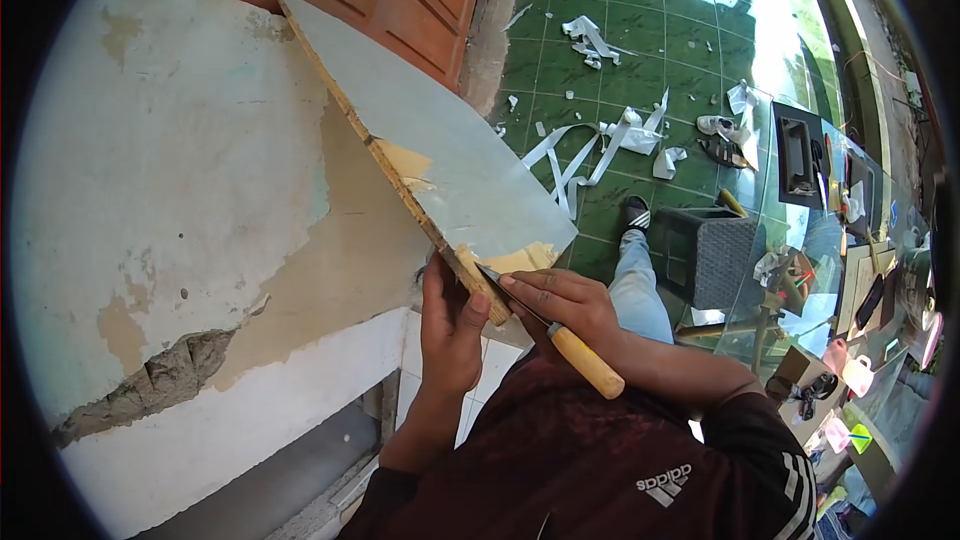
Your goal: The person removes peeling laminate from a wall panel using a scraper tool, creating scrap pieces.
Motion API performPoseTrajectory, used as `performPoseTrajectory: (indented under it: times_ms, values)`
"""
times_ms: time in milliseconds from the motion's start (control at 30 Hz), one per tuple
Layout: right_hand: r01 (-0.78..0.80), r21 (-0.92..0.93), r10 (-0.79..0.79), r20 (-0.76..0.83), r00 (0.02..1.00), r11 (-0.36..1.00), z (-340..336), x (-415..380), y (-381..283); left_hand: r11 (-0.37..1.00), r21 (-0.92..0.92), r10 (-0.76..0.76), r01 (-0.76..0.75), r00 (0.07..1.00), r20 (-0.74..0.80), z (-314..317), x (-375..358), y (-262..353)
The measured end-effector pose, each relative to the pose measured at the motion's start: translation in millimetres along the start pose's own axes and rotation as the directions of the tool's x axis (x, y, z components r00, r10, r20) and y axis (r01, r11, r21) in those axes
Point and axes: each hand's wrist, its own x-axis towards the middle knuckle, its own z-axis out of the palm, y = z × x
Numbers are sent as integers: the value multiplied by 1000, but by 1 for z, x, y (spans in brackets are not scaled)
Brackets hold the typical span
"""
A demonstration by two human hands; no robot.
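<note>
A long flat board (450,150) with a pale grey laminate face and a raw wooden edge leans up against the wall. My left hand (450,325) grips its near lower edge from the left. My right hand (560,305) holds a knife (565,340) with a light wooden handle. Its blade lies against the board's near corner, where the grey layer is peeled back and bare yellowish wood shows.
A cracked, flaking plaster wall (170,200) fills the left. White peeled strips (590,145) litter the green tiled floor (620,50). A dark woven basket (710,255), shoes (720,130) and a glass table with clutter (850,270) stand to the right.
</note>
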Motion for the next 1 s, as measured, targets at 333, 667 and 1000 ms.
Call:
performPoseTrajectory:
  times_ms: [333,667,1000]
  values:
    - [-13,95,8,50,999,995,8,5,3,1000,-19,-9,8,999,-43,-15,-7,3]
    - [8,160,-23,91,996,987,18,4,1,1000,-17,-26,25,998,-62,-31,-20,8]
    - [-57,149,26,199,980,987,21,-1,1,999,-23,-41,40,997,-62,-34,-24,8]
